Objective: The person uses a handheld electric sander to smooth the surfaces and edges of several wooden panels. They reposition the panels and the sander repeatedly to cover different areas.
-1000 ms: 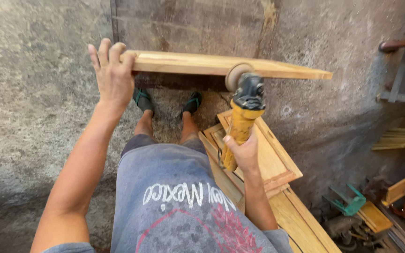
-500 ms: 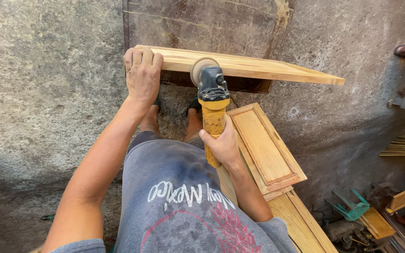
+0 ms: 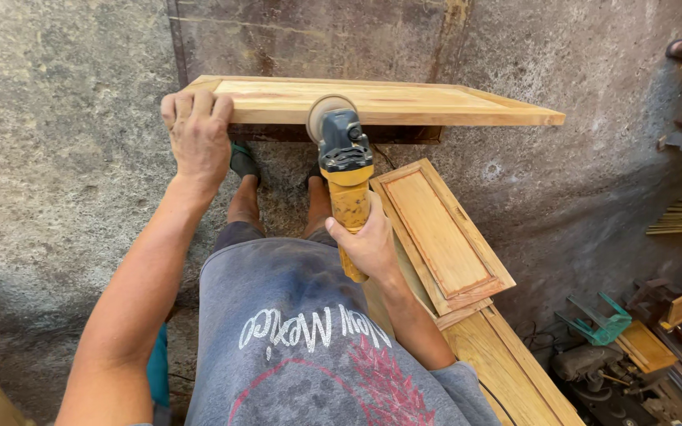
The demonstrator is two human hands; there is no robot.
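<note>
The hands were apart. The left hand (image 3: pixel 196 136) lay with fingers hooked over the near edge of a wooden door panel (image 3: pixel 404 101), pressing down near its left end. Just right of it, the right hand (image 3: pixel 369 244) was clamped round the yellow body of an angle grinder (image 3: pixel 344 170), whose disc met the panel's near edge. Right of that hand, another framed panel (image 3: pixel 440 233) lay on stacked boards (image 3: pixel 507 367).

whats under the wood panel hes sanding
Under the raised wood panel lie concrete floor, the person's two feet and a dark support strip along its underside. What carries the panel is hidden by the panel, the left hand and the yellow grinder.
</note>
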